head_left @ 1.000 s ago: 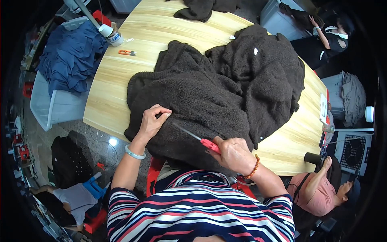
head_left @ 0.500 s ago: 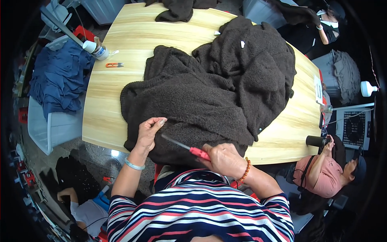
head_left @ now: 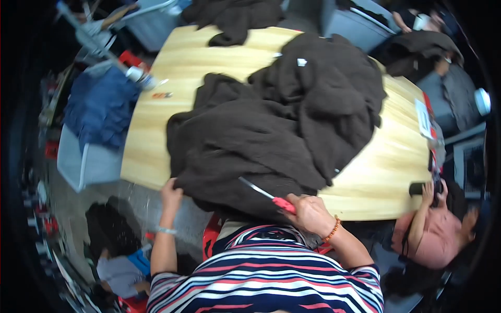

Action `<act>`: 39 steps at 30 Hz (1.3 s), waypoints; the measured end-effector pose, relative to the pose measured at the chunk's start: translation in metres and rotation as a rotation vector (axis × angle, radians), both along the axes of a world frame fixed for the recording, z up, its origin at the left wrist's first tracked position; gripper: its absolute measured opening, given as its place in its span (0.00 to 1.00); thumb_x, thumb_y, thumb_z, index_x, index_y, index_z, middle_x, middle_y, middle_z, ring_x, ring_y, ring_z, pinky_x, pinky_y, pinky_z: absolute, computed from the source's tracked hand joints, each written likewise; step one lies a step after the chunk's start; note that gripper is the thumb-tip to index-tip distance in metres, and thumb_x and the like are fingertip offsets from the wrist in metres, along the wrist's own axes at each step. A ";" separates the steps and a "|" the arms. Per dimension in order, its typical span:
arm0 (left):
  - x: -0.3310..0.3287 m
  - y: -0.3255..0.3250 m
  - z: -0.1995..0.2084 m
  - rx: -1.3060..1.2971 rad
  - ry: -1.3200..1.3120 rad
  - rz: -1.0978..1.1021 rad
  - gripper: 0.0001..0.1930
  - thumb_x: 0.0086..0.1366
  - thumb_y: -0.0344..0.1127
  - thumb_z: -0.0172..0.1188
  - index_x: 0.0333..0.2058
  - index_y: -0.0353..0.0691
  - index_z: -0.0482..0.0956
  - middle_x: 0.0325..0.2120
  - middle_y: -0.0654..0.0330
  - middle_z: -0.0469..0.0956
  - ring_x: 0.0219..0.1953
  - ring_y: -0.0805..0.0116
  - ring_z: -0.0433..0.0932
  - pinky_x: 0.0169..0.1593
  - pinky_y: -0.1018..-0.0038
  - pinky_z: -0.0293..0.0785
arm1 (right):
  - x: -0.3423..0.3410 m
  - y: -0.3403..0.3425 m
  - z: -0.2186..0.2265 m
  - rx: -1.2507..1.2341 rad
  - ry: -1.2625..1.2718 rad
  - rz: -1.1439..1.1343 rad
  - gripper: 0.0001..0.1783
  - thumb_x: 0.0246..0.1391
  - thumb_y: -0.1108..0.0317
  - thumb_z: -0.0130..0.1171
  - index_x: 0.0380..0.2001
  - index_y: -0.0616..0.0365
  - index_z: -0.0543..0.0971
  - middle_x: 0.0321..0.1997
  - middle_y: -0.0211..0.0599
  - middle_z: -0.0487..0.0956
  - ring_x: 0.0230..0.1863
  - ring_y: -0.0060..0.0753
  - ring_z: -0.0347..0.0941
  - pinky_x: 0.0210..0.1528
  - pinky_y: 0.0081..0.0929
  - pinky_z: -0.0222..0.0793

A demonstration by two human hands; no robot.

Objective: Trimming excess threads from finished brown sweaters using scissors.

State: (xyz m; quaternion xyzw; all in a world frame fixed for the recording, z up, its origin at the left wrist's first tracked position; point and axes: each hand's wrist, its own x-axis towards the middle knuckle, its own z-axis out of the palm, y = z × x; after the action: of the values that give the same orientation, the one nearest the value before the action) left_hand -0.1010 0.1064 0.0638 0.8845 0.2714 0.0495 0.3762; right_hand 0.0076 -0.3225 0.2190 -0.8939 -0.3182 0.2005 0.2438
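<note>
A dark brown knit garment (head_left: 245, 141) lies heaped across the table, its near edge hanging toward my lap. My left hand (head_left: 170, 197) is at its lower left edge, fingers closed on the cloth. In my right hand (head_left: 311, 215) is a tool with a red handle (head_left: 284, 205) and a slim metal blade pointing up and left over the fabric. I cannot make out the tool's exact kind. A small white tag (head_left: 301, 62) shows on the far part of the heap.
The pale wooden table (head_left: 141, 141) carries small orange thread snips (head_left: 162, 95) and more dark cloth (head_left: 235, 21) at its far edge. A bin of blue cloth (head_left: 99, 109) stands left. A person in pink (head_left: 433, 235) sits right, by a dark cylinder (head_left: 416, 189).
My left hand has moved down and left, from the top of the garment to its edge. The right hand keeps the red-handled tool. The whole view has shifted.
</note>
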 end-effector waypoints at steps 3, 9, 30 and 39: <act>0.020 -0.039 0.107 -0.342 -0.475 0.154 0.23 0.52 0.17 0.46 0.49 0.31 0.75 0.41 0.54 0.79 0.40 0.65 0.80 0.49 0.69 0.76 | -0.007 -0.024 -0.006 -0.043 0.053 0.055 0.16 0.54 0.56 0.61 0.33 0.58 0.76 0.23 0.49 0.79 0.31 0.51 0.79 0.33 0.44 0.73; 0.049 -0.204 0.256 -0.679 -0.933 -0.741 0.11 0.66 0.36 0.56 0.43 0.35 0.76 0.38 0.49 0.75 0.39 0.64 0.77 0.42 0.68 0.77 | -0.025 -0.039 -0.004 0.157 -0.063 0.227 0.16 0.56 0.58 0.57 0.35 0.63 0.76 0.23 0.50 0.79 0.32 0.52 0.79 0.33 0.45 0.74; 0.106 -0.464 0.146 0.015 -0.897 -1.142 0.22 0.50 0.32 0.65 0.45 0.35 0.75 0.48 0.41 0.69 0.57 0.42 0.67 0.60 0.53 0.65 | 0.005 -0.414 -0.037 -0.602 0.298 -0.674 0.18 0.55 0.57 0.56 0.36 0.63 0.79 0.28 0.41 0.83 0.32 0.39 0.81 0.40 0.38 0.75; 0.135 -0.196 0.060 0.339 -0.297 -0.515 0.27 0.58 0.41 0.66 0.54 0.36 0.73 0.60 0.44 0.65 0.65 0.41 0.60 0.66 0.55 0.58 | -0.040 -0.218 -0.026 -0.247 0.139 -0.662 0.29 0.54 0.52 0.61 0.58 0.45 0.71 0.42 0.58 0.80 0.47 0.61 0.75 0.48 0.47 0.71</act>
State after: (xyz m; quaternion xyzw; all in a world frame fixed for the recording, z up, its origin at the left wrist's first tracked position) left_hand 0.0341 -0.0895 0.1238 0.9571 -0.0307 0.1256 0.2595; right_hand -0.0323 -0.5409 0.1928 -0.9555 0.0327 0.2080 0.2067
